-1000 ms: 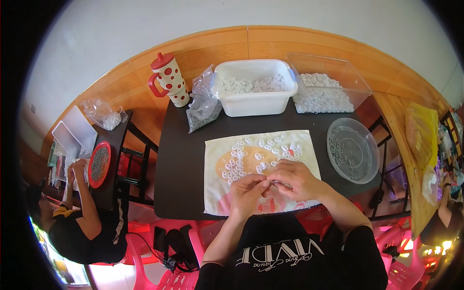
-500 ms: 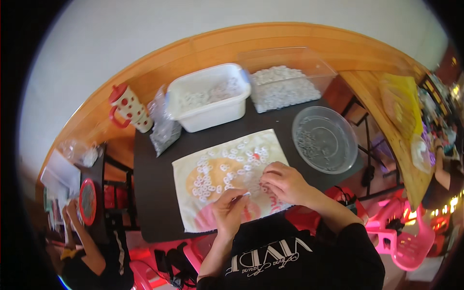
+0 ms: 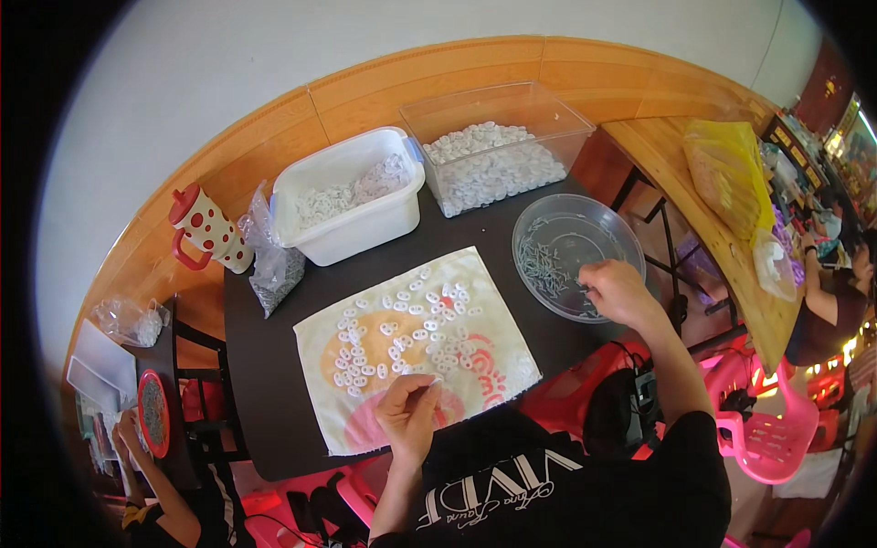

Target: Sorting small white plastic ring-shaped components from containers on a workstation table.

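Note:
My left hand (image 3: 408,416) is closed in a pinch over the near edge of a printed towel (image 3: 498,352). A small white plastic piece (image 3: 438,377) shows at its fingertips, its shape unclear. Small white oval pieces with two holes (image 3: 352,358) lie scattered across the towel. My right hand (image 3: 621,290) is over the near right part of a round clear dish (image 3: 624,239), fingers drawn together. What they hold, if anything, is hidden. Grey screws (image 3: 541,269) are heaped at the dish's left side.
Behind the towel stand a white tub (image 3: 361,224) of small white parts and a clear box (image 3: 498,169) of white pieces. A bag of screws (image 3: 274,265) and a spotted tumbler (image 3: 210,228) are at the left. Another person's hands (image 3: 126,434) work beside a red tray (image 3: 153,413).
My right hand has moved from the towel, rightward to the screw dish. My left hand remains pinched over the towel's near edge. The whole view has shifted slightly.

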`<action>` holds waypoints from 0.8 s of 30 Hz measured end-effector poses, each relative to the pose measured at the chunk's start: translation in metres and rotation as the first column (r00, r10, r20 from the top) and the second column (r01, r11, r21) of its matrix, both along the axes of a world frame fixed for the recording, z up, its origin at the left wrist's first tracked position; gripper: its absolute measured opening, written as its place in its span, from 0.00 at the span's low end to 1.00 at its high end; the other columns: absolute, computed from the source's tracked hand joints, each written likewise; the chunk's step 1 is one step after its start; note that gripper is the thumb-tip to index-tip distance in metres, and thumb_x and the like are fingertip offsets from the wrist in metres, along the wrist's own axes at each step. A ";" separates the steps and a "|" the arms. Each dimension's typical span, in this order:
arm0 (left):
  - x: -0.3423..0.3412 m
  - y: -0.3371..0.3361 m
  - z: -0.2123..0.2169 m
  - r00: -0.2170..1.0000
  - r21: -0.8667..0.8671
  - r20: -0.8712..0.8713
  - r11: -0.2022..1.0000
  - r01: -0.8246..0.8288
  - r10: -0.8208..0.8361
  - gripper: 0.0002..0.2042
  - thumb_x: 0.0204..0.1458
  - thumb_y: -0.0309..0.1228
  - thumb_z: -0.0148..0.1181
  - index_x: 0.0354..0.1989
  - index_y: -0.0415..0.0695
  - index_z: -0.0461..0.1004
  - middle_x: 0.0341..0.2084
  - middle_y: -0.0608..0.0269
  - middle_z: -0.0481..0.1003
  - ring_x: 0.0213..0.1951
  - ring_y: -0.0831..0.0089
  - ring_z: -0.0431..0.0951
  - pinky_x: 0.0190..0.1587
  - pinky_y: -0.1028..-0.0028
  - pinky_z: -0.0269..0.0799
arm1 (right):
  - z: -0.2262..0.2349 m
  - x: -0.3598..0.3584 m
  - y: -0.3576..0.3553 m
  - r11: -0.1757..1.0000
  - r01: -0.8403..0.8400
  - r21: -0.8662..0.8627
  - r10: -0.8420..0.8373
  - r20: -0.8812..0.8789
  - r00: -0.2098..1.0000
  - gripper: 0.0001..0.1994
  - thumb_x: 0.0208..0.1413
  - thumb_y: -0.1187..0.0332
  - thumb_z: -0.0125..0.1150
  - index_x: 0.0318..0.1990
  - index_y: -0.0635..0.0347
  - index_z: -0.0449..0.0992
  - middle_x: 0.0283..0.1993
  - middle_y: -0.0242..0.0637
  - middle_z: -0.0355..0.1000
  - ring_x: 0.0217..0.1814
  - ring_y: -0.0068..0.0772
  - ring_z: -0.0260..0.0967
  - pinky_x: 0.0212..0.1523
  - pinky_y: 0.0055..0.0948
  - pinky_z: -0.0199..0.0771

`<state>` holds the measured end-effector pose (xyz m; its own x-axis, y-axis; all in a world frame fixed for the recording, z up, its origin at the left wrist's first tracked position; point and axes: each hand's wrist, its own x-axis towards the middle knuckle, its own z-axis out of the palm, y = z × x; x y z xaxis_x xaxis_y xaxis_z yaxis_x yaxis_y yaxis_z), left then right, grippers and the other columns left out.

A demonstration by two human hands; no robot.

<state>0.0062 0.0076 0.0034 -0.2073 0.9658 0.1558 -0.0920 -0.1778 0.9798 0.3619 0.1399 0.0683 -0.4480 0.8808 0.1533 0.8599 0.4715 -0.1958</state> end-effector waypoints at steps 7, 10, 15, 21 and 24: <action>-0.004 -0.002 -0.007 1.000 0.010 -0.002 1.000 -0.025 0.025 0.09 0.55 0.12 0.57 0.42 0.34 0.78 0.31 0.63 0.75 0.28 0.80 0.76 0.31 0.80 0.72 | -0.001 -0.027 0.001 0.998 0.009 0.060 -0.026 0.292 0.956 0.10 0.40 0.79 0.58 0.34 0.62 0.74 0.31 0.50 0.74 0.40 0.54 0.75 0.39 0.49 0.73; -0.002 0.001 -0.007 0.999 0.047 0.021 0.999 -0.026 0.025 0.12 0.55 0.12 0.57 0.46 0.34 0.78 0.33 0.62 0.75 0.29 0.79 0.75 0.32 0.81 0.71 | -0.008 -0.015 0.006 0.998 -0.007 0.070 -0.006 0.179 0.984 0.10 0.42 0.80 0.57 0.35 0.62 0.74 0.34 0.50 0.73 0.42 0.54 0.74 0.41 0.47 0.73; -0.007 0.001 -0.008 0.998 0.125 0.049 0.992 0.032 -0.038 0.14 0.56 0.11 0.55 0.48 0.36 0.79 0.34 0.62 0.74 0.30 0.77 0.75 0.33 0.80 0.71 | -0.011 -0.009 0.011 0.989 -0.056 0.134 0.073 -0.130 0.989 0.09 0.47 0.84 0.57 0.36 0.63 0.74 0.34 0.48 0.73 0.38 0.54 0.73 0.39 0.42 0.72; -0.008 -0.001 -0.011 0.956 0.027 0.285 0.998 0.063 -0.068 0.11 0.59 0.16 0.57 0.48 0.36 0.78 0.35 0.61 0.78 0.32 0.79 0.76 0.34 0.80 0.72 | -0.015 -0.013 0.014 1.000 -0.013 0.024 0.022 -0.428 0.904 0.07 0.49 0.85 0.60 0.35 0.67 0.77 0.32 0.43 0.72 0.32 0.40 0.72 0.33 0.31 0.69; -0.008 -0.001 -0.009 0.938 -0.018 0.343 0.998 0.056 -0.046 0.10 0.59 0.16 0.56 0.46 0.35 0.78 0.31 0.54 0.80 0.27 0.75 0.78 0.31 0.79 0.74 | -0.018 -0.016 0.015 1.000 0.010 0.021 0.003 -0.522 0.853 0.06 0.52 0.84 0.61 0.37 0.67 0.78 0.31 0.40 0.73 0.31 0.30 0.71 0.31 0.27 0.66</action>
<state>-0.0013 0.0068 -0.0054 -0.1939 0.9793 0.0576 -0.4310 -0.1378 0.8918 0.3461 0.1552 0.0502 -0.2934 0.8758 0.3834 0.6363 0.4782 -0.6054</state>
